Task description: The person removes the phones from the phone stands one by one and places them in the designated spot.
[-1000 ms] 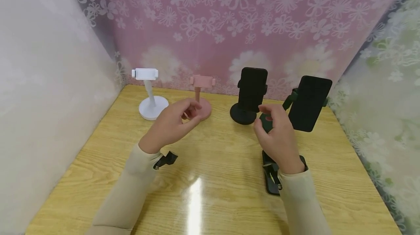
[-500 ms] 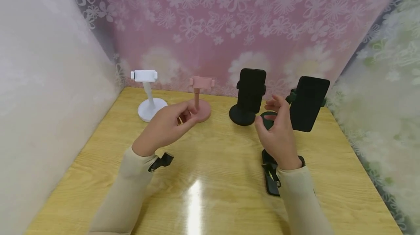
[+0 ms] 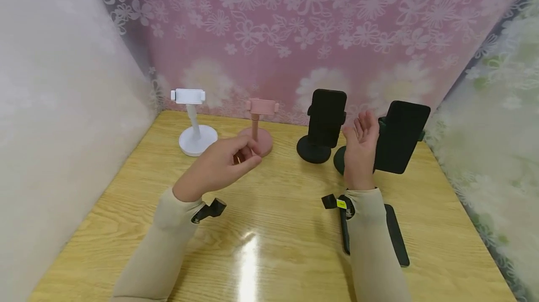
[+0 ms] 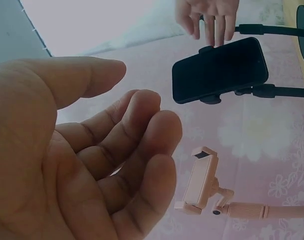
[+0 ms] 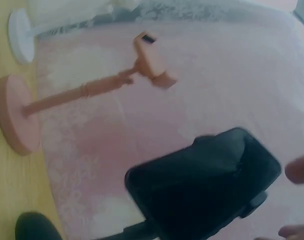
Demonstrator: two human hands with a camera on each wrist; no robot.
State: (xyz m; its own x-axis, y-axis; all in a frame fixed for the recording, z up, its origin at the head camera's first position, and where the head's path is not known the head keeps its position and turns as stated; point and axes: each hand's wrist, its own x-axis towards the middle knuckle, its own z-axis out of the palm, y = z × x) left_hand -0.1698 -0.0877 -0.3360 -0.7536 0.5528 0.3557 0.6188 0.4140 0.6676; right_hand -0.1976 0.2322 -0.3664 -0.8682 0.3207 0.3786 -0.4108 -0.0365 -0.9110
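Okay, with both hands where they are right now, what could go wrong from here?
The right grip looks close to the black stand's phone and the green stand's phone; a sideways swing might knock either loose.
The left grip hangs near the pink stand, so it could nudge it over.
The right sleeve crosses over the flat dark phone and might drag it if lowered.

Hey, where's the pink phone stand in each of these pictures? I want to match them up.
Head: the pink phone stand is just left of centre, by the left hand.
Left wrist: lower right, turned sideways, its clamp leftward, stem running off the right edge.
Right wrist: upper left, its round base near the left edge.
Shared landmark: the nearest mounted phone, respectively right of it, above it, and to its lower right.
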